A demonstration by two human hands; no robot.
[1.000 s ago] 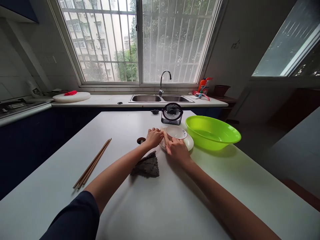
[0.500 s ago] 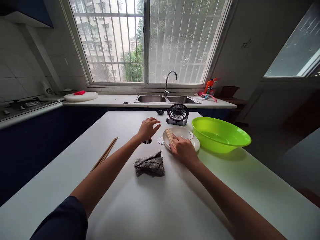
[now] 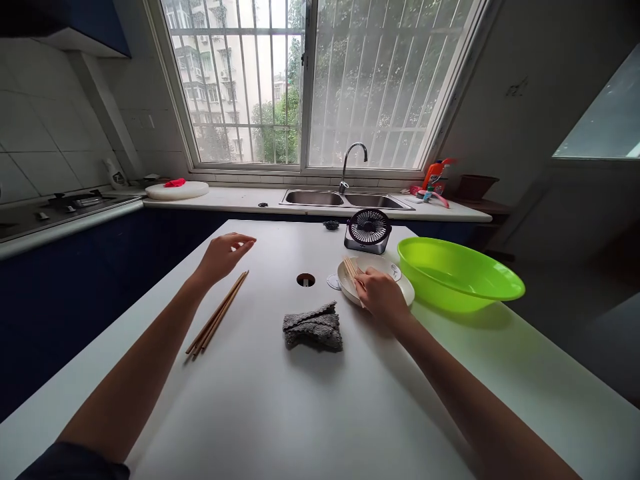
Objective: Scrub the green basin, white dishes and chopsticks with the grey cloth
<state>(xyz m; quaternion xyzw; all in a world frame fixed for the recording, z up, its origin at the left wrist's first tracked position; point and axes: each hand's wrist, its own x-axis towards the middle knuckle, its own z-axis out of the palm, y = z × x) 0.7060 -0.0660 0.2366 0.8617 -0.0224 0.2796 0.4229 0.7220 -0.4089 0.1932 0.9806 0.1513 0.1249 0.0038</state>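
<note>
Stretching toward the window point(image 3: 307, 87), a white table point(image 3: 310, 420) fills most of the foreground; take the folded gray cloth point(image 3: 313, 328) on it as the dial's center, with twelve at the window. Past the table's far edge, between twelve and one, a steel twin-bowl sink point(image 3: 345, 203) is set into the counter point(image 3: 235, 197). At two o'clock stands a lime-green plastic basin point(image 3: 463, 293), its inner floor in view. Just beside it, at one o'clock, a white plate point(image 3: 345, 285) holds a white bowl point(image 3: 383, 264) with a dark mark near the rim. A small black fan point(image 3: 369, 230) stands behind the plate.

At ten o'clock the left hand point(image 3: 227, 257) is unclenched, fingers stretched toward three, near the far ends of the brown chopsticks point(image 3: 219, 315); whether it touches them cannot be told. The right hand point(image 3: 381, 293) is at the plate's near side, grasping a bundle of pale chopsticks point(image 3: 351, 269) over the left part of plate and bowl. Their long axis runs from eleven to five, the visible ends pointing to eleven. The brown chopsticks lie on the table at nine, long axis from one to seven, slightly fanned at the near ends.
</note>
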